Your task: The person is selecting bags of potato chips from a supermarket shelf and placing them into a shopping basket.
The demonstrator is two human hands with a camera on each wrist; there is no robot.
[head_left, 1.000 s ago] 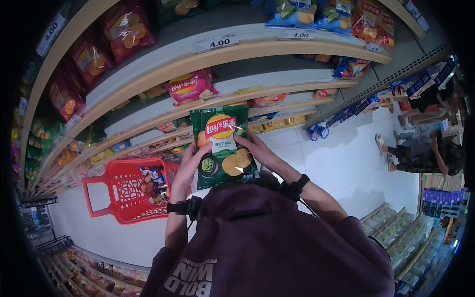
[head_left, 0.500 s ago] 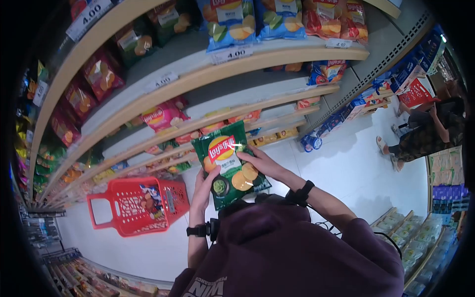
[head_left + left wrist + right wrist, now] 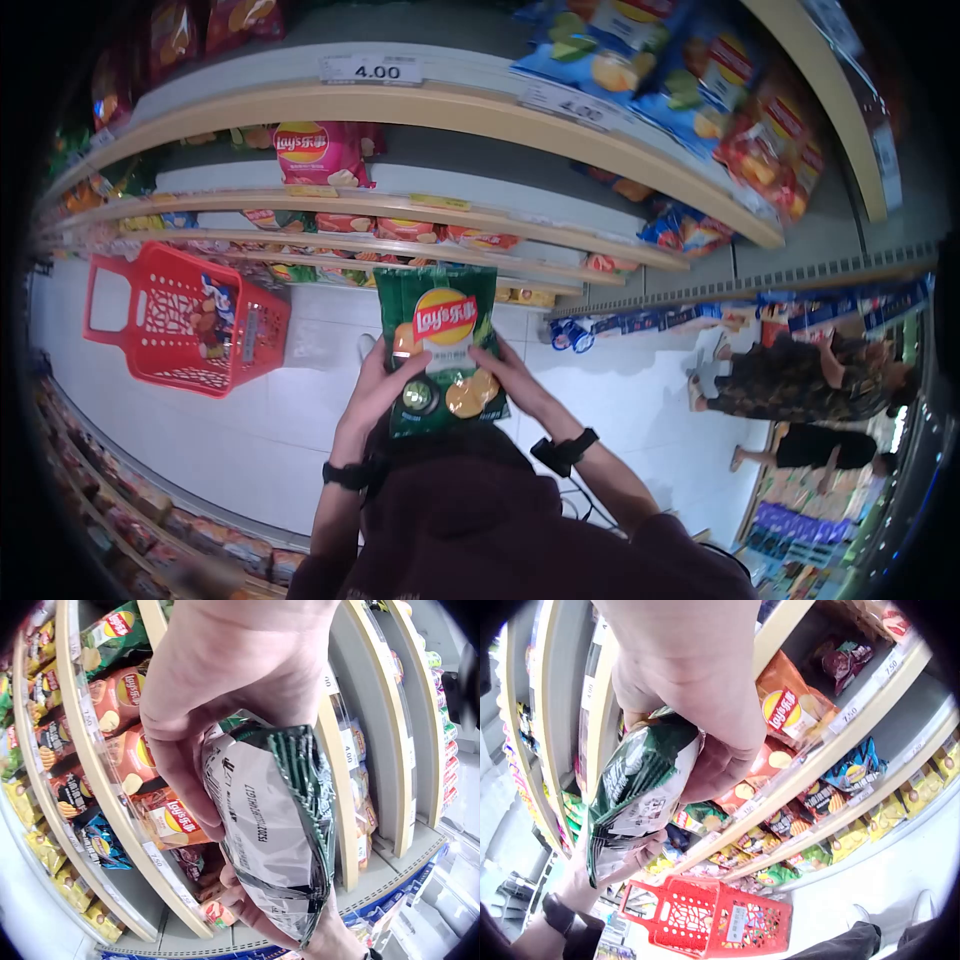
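A green bag of Lay's chips [image 3: 437,345] is held upright before the person's chest, its printed front toward the head camera. My left hand [image 3: 385,385] grips its left side, thumb across the front and fingers behind. On the opposite side my right hand [image 3: 510,378] holds it the same way. In the left wrist view the bag's crimped bottom edge and white back [image 3: 262,832] show, with the left hand [image 3: 225,697] curled round it. The right wrist view has the right hand [image 3: 697,712] wrapped round the bag [image 3: 641,791].
A red shopping basket [image 3: 190,318] with a few packs inside stands on the floor at left. Shelves [image 3: 400,105] of chip bags curve across the front, with pink [image 3: 320,152] and blue [image 3: 600,45] bags on them. Two people [image 3: 800,375] stand at the right.
The head view has swung, so the basket sits farther left and higher. The green bag, tilted half a second ago, now looks straighter. Both hands keep their hold on it.
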